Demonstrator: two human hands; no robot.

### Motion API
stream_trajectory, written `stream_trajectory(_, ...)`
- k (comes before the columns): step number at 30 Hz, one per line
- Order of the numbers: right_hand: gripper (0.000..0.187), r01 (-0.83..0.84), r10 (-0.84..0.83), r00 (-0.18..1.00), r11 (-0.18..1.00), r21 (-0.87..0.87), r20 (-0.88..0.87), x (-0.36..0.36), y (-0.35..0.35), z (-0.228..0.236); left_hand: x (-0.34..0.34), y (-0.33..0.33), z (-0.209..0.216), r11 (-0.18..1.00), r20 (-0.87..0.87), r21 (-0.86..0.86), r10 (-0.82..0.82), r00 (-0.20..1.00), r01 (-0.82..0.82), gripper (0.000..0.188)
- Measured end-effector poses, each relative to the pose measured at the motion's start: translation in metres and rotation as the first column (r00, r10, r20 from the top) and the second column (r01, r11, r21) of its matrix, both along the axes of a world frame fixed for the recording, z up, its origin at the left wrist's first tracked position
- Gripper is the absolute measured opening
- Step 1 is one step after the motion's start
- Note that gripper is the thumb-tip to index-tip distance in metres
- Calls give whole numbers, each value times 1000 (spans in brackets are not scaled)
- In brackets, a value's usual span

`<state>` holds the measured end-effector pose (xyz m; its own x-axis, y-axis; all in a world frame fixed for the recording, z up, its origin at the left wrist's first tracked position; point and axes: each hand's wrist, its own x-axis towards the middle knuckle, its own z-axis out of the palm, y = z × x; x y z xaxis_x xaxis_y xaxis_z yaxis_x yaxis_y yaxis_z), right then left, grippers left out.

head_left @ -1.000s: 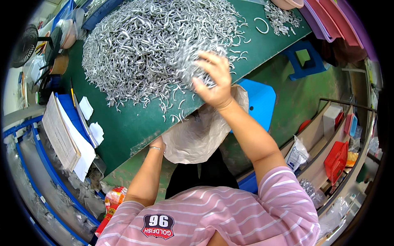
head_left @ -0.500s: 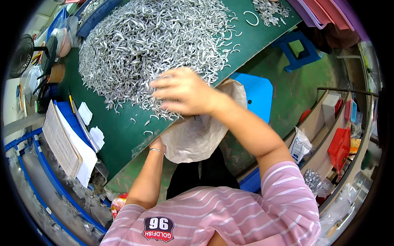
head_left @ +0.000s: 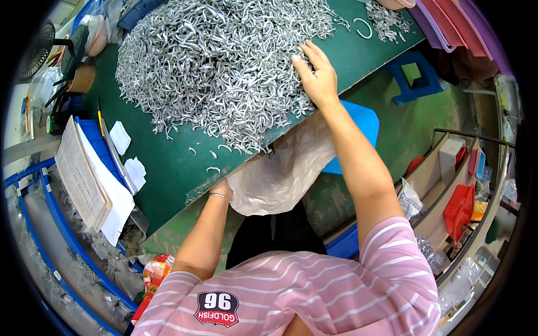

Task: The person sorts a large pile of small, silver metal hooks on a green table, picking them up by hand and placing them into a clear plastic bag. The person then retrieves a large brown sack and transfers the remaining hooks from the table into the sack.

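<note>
Cloth of our pink, white-striped shirt (head_left: 291,285) fills the near edge, with our dark trousers (head_left: 269,235) just beyond it. We keep the left hand (head_left: 223,189) at the left rim of a pale, creased sack (head_left: 274,185); its fingers are hidden, so we cannot tell how firmly they close. A thin bracelet (head_left: 217,195) circles that wrist. The sack hangs at the near edge of a green table (head_left: 162,190), between our two forearms.

We hold the right hand (head_left: 320,81) over the table edge, well apart from the left, thumb and fingers parted, fingertips at the right side of a large pile of curved, silvery pieces (head_left: 218,73). Its palm faces away, so we cannot tell what lies under it. A few loose pieces (head_left: 213,169) lie on the table near the sack.

We find a bright blue stool (head_left: 358,126) just right of the right forearm and papers (head_left: 84,173) at the table's left end. Farther off, we see a pale ring (head_left: 363,28), a smaller heap (head_left: 386,22) beside it, and a black fan (head_left: 38,50) at upper left.
</note>
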<state>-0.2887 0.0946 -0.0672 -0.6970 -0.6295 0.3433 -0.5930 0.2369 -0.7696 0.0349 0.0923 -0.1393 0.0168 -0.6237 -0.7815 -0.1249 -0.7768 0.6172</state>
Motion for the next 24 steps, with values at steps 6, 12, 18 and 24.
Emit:
stream_trajectory(6,35,-161,164,986,982,-98,29,27,27,8,13,-2,-44,998,-111,-47,-43,993,37,50)
stream_trajectory(12,33,-333,333,943,937,-100,-22,81,65,11,1,-7,-13,995,-177,98,14,984,3,50)
stream_trajectory(18,22,-502,490,864,853,-145,-115,102,98,11,8,-9,-17,995,-216,90,54,975,-35,47)
stream_trajectory(24,32,-600,573,766,800,-5,-292,118,45,50,4,-4,-21,993,-259,90,95,961,-74,47)
